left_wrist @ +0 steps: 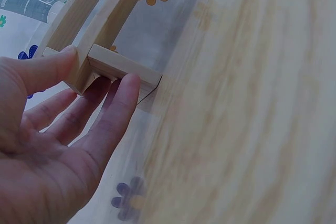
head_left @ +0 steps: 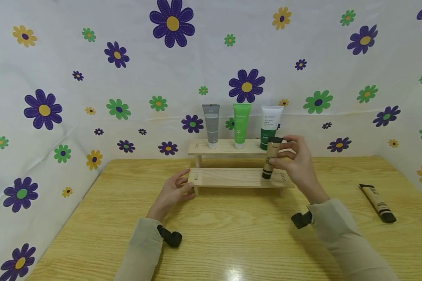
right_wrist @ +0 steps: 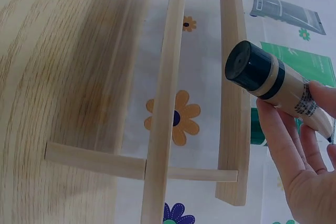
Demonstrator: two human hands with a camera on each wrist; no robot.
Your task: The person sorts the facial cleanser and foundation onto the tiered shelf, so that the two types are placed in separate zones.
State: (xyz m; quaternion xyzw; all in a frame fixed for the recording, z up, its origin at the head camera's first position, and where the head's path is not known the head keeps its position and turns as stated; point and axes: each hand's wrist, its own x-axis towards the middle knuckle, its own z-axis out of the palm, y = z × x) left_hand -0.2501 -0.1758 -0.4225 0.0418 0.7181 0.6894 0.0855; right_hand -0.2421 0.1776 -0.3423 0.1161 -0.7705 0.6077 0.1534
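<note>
A two-step wooden rack [head_left: 232, 177] stands at the back of the table. My left hand [head_left: 176, 188] grips the left end of its lower step, thumb on the board and fingers by the leg [left_wrist: 123, 65]. Over the right part of that step, my right hand [head_left: 300, 164] pinches a tan squeeze tube [head_left: 272, 152] with its black cap [right_wrist: 247, 66] downward. The tube leans slightly, and its cap looks just above the board. On the upper step stand a grey tube [head_left: 211, 123], a green tube [head_left: 241, 125] and a white-and-green tube [head_left: 270, 119], the last partly hidden.
Another tan tube with a black cap [head_left: 378, 203] lies on the wood-grain table [head_left: 211, 234] at the right. Behind the rack hangs a white cloth [head_left: 133, 86] printed with flowers. A black wrist camera [head_left: 171, 238] sits on my left cuff, another camera [head_left: 301, 219] on the right.
</note>
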